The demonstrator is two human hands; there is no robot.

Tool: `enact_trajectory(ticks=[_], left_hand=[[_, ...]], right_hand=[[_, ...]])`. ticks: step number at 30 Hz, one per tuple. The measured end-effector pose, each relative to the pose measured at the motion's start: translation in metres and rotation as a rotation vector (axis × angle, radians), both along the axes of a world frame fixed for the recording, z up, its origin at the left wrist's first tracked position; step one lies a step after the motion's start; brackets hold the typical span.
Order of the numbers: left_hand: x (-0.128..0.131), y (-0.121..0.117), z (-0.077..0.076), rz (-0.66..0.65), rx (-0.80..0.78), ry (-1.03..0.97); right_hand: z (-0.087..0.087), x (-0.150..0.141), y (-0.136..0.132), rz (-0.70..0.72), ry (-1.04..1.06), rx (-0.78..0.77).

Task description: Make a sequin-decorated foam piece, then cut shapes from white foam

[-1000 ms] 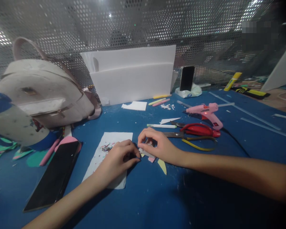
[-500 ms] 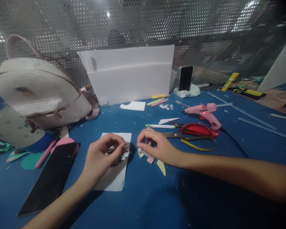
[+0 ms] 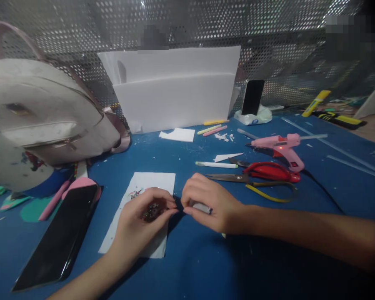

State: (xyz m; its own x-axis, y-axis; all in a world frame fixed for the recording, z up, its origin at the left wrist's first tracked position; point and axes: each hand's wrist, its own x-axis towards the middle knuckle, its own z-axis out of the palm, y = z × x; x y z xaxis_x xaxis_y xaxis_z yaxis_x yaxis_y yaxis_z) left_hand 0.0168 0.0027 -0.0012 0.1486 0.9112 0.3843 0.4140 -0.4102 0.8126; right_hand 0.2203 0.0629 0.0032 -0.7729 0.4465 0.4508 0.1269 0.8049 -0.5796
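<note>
My left hand (image 3: 142,216) rests on a white paper sheet (image 3: 137,185) on the blue table, fingers curled round a small cluster of dark glittery bits (image 3: 151,211). A few coloured specks lie on the paper beside it. My right hand (image 3: 211,202) sits just right of the left, fingertips nearly touching it, and pinches a small pale foam piece (image 3: 201,206) against the table. Both hands are closed.
A black phone (image 3: 58,237) lies at the left on pink foam. A white backpack (image 3: 46,112) stands behind it. Red-handled scissors (image 3: 262,173), yellow-handled pliers, a pink glue gun (image 3: 279,146), a white pen (image 3: 215,165) and a white foam board (image 3: 175,93) lie beyond my hands.
My left hand went from the foam piece to the paper, picked up glittery bits, and now is back beside my right hand. My right hand curled tighter over the foam piece.
</note>
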Motion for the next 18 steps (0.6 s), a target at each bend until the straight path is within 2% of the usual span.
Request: enact_trajectory(ticks=[18], left_hand=[[0.0036,0.0000,0.0006,-0.057,-0.093,-0.180]], right_hand=[[-0.0014,0.0002,-0.0002,-0.005,-0.056,0.023]])
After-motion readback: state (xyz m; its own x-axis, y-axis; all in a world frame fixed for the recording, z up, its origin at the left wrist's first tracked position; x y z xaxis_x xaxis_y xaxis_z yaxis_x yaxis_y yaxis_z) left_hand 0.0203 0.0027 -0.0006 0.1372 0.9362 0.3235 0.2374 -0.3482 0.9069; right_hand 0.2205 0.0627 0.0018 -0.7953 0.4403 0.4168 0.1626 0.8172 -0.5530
